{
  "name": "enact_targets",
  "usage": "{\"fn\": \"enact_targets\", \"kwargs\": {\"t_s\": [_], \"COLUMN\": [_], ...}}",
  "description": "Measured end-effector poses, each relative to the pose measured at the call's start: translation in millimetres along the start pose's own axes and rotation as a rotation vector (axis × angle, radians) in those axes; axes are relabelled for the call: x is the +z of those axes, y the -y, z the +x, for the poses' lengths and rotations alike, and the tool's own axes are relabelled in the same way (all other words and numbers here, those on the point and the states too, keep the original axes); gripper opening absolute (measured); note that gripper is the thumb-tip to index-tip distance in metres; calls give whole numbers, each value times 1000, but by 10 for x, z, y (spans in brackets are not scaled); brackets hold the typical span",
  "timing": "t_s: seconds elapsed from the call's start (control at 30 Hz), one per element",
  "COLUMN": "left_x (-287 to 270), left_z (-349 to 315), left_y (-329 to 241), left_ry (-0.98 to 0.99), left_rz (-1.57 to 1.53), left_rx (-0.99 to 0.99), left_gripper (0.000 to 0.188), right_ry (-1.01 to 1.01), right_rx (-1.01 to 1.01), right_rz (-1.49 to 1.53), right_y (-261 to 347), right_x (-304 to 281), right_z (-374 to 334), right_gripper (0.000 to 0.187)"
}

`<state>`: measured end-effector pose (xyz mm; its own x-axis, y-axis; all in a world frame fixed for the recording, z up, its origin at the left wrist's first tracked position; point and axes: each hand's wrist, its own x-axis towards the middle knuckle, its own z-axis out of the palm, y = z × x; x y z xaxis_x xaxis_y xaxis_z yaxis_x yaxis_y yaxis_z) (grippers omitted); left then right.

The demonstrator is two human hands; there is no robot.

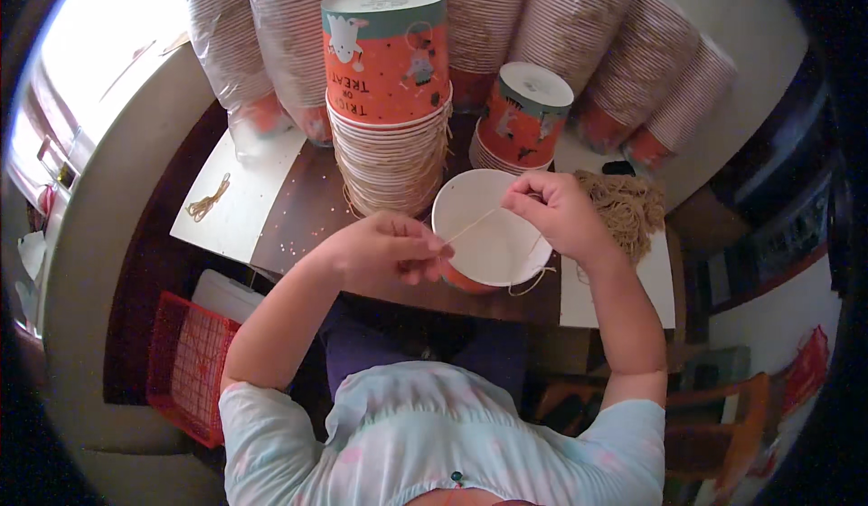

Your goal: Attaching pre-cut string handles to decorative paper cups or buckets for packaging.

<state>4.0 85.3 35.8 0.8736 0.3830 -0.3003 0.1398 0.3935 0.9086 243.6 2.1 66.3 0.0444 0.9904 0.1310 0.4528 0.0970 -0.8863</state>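
An orange paper bucket (pixel 457 200) with a white inside stands upright at the table's front, its mouth facing me. A thin tan cord (pixel 474 225) is stretched across its mouth between my two hands. My left hand (pixel 395 245) pinches one end at the left side of the rim. Over the right side of the rim, my right hand (pixel 562 215) grips the cord between thumb and fingertips. A loose piece of cord hangs at the bucket's lower right rim. Behind my left hand rises a tall stack of upside-down orange and green buckets (pixel 387 63), with cords hanging around its lower rims.
A shorter upside-down bucket stack (pixel 524 117) stands behind the bucket. To the right lies a heap of tan cords (pixel 626 212); a small cord bundle (pixel 210 197) lies at the left. Plastic-wrapped bucket stacks (pixel 484 18) line the back. A red basket (pixel 187 361) sits lower left.
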Motion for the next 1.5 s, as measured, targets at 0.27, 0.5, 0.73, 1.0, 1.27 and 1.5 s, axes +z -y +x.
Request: {"fn": "enact_targets", "kwargs": {"t_s": [0.27,0.5,0.73,1.0,1.27,1.5], "left_x": [147,184,83,118,130,179], "left_z": [7,76,22,122,90,44], "left_y": [-143,-296,-172,5,1,-23], "left_ry": [-51,-61,-1,-73,-126,-172], "left_rz": [364,306,-173,15,124,359], "left_rx": [54,60,-14,49,151,233], "left_gripper": [22,27,34,20,13,11], "right_ry": [-74,184,-125,-105,-67,40], "right_rx": [-461,-82,-410,-358,-319,-490], "right_rz": [-705,98,-256,-224,-207,-262], "right_y": [177,208,111,115,135,72], "right_x": [258,473,428,447,416,378], "right_z": [-172,-103,-132,-156,-169,-178], "right_gripper": [44,37,6,7,7,12]}}
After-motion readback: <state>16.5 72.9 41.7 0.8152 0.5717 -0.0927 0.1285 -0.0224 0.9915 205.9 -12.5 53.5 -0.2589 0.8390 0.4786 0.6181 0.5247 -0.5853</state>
